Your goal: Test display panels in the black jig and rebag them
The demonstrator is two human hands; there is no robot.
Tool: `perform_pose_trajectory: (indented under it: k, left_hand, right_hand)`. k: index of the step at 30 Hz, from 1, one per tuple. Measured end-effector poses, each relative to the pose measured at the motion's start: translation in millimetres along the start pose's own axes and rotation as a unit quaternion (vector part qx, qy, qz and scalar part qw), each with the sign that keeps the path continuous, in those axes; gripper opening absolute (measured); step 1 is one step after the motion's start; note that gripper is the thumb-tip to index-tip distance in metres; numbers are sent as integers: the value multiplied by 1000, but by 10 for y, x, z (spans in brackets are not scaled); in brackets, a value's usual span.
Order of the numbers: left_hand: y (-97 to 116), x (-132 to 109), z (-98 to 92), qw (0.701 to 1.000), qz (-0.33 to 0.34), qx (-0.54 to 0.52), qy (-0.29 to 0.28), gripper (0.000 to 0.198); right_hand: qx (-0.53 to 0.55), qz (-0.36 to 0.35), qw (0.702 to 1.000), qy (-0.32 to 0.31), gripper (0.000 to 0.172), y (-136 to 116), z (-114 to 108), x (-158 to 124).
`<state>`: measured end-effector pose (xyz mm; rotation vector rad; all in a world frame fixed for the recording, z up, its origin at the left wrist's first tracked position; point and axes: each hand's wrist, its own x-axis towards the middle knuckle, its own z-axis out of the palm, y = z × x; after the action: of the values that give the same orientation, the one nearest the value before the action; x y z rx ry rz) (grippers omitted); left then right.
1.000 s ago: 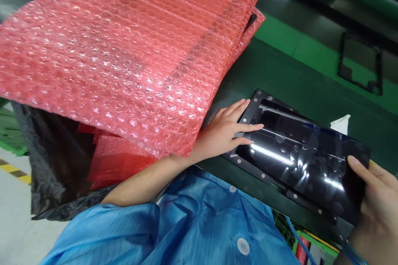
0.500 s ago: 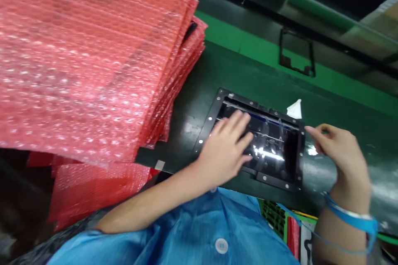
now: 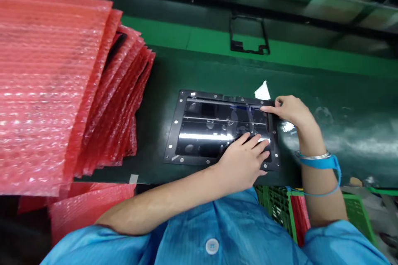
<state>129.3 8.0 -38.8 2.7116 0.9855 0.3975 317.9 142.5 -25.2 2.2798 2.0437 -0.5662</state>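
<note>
A black rectangular frame (image 3: pixel 173 132) with small round silver dots lies flat on the dark green table. Inside it sits a glossy dark panel (image 3: pixel 199 128) that reflects the lights. My left hand (image 3: pixel 242 161) rests with spread fingers on the panel's lower right part, near the frame's bottom edge. At the upper right corner my right hand (image 3: pixel 290 109) touches the frame and panel edge, index finger stretched out, thumb and other fingers bent. A blue band with a cord is on my right wrist. A small white scrap (image 3: pixel 263 91) lies just behind the frame.
Stacked red bubble-wrap sheets (image 3: pixel 46 91), with dark items between some, fill the left. Another thin black frame (image 3: pixel 249 51) lies on the green strip behind. Below the table's front edge are green crates (image 3: pixel 276 203) and more red bubble wrap (image 3: pixel 90 211).
The view has turned and shifted right. Across the panel, my left hand has moved from its left part to its lower right. My right hand has come onto the upper right corner.
</note>
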Motion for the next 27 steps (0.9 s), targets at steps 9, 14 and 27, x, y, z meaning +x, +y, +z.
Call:
perform_pose_trajectory:
  k: [9,14,27]
  left_hand:
    - [-593,261,-167,970,-212,86,83,53]
    - [-654,253,-143,956,-245,111,115,51]
    - [-755,-11,-534,923,-247,-19,296,32]
  right_hand:
    - [33,-6,997,76,51,10,120,-100]
    - [55,-23,995,84,49,29,128,-103]
    - [450,-128,884,-13,61,0,192,-223]
